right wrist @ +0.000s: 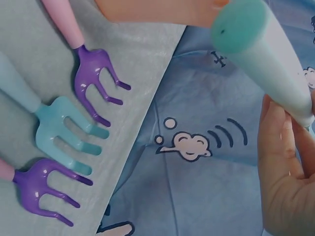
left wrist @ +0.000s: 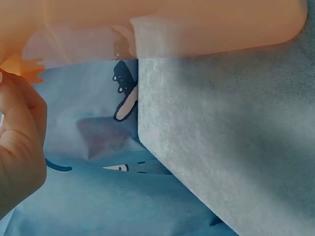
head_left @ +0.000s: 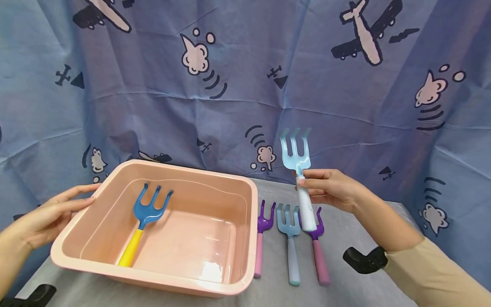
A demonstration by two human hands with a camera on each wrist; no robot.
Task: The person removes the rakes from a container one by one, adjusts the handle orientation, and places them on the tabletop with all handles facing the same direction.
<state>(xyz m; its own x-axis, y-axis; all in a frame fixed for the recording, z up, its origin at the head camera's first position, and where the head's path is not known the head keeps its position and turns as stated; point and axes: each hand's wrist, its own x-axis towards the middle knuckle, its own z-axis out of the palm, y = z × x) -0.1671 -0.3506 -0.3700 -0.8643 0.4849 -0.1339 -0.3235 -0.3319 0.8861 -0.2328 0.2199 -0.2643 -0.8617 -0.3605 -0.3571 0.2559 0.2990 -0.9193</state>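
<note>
My left hand (head_left: 51, 215) grips the left rim of a peach plastic tub (head_left: 245, 230), which is tipped toward me. Inside the tub lies a hand fork (head_left: 147, 212) with blue tines and a yellow handle. Held upright above the table is a light blue hand fork (head_left: 296, 161) with a white handle; my right hand (head_left: 333, 187) pinches it near the top of the handle. In the right wrist view, the rounded turquoise end of that handle (right wrist: 241, 27) faces the camera.
To the right of the tub, a pale blue fork (head_left: 293, 256) lies between two purple forks with pink handles, one at left (head_left: 258, 251) and one at right (head_left: 321, 264). They rest on a grey-covered table (head_left: 356, 238). A blue patterned curtain (head_left: 238, 106) hangs behind.
</note>
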